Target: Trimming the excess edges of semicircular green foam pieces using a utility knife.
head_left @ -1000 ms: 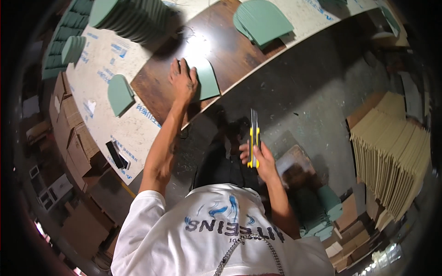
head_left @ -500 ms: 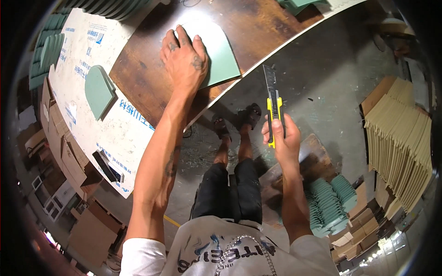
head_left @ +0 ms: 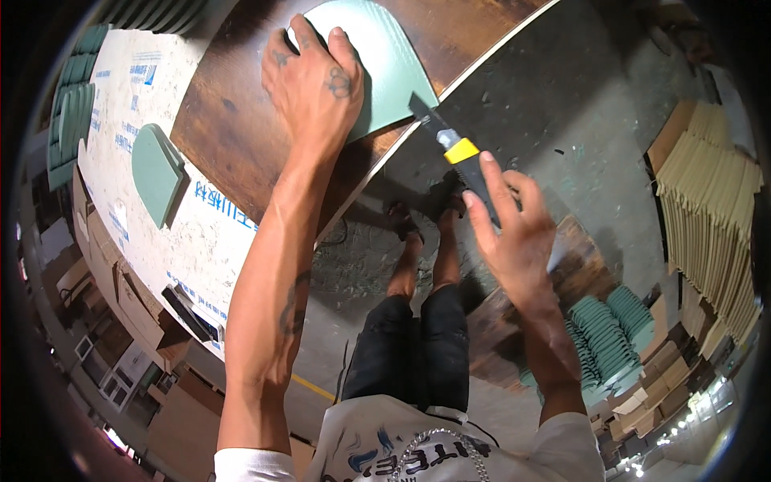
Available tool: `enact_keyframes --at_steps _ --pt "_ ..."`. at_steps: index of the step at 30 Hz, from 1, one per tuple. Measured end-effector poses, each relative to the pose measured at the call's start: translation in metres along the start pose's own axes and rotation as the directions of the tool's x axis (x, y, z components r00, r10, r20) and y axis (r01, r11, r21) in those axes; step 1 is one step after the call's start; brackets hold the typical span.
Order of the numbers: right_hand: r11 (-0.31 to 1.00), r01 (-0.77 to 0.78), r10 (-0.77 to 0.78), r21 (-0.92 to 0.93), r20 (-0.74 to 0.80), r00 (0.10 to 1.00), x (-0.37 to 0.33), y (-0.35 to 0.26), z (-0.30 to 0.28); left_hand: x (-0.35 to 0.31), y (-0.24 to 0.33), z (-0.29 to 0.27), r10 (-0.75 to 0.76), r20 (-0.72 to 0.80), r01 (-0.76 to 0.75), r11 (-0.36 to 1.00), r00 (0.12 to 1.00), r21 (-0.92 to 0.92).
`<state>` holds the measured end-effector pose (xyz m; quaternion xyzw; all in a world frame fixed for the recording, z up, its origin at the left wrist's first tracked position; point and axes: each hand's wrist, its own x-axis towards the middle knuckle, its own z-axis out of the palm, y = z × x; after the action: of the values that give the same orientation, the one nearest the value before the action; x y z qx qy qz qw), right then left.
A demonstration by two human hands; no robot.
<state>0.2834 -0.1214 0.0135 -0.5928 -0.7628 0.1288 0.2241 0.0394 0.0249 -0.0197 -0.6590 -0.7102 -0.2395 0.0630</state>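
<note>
Right grip (head_left: 518,233) around knife (head_left: 462,151), left grip (head_left: 312,98) palm-down

Panel (head_left: 389,76) on board (head_left: 229,104), other panels (head_left: 154,173) left, sheet stack (head_left: 707,197) far right.

Rounded panel (head_left: 391,72): pale green, whitish glare | utility knife (head_left: 461,150): black, bright yellow band | board (head_left: 229,112): mottled brown | left table (head_left: 201,257): white, blue print | right stack (head_left: 707,193): tan, ridged stripes | shirt (head_left: 377,426): white, blue-and-dark print | shorts (head_left: 381,345): black | near-right pieces (head_left: 598,337): green, though dimly seen
</note>
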Motion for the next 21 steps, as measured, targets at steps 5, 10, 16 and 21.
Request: enact_keyframes --at_steps 5,10,16,21 --pt "0.998 0.053 -0.054 -0.014 -0.08 0.995 0.001 0.01 -0.003 0.002 0.015 -0.012 -0.044 0.017 0.044 0.999 0.999 0.003" --pt "0.994 0.081 -0.088 -0.071 -0.099 0.991 0.007 0.014 -0.002 0.003 0.017 -0.014 -0.075 0.046 0.075 0.997 0.996 0.012" --pt "0.989 0.097 -0.108 -0.11 -0.098 0.989 0.026 0.015 0.003 0.0 0.011 -0.01 -0.037 0.045 0.036 0.999 0.998 0.029" --pt "0.989 0.124 -0.132 -0.085 -0.1 0.986 0.05 0.015 0.007 -0.002 0.008 -0.007 0.006 -0.003 -0.006 0.995 1.0 0.101"
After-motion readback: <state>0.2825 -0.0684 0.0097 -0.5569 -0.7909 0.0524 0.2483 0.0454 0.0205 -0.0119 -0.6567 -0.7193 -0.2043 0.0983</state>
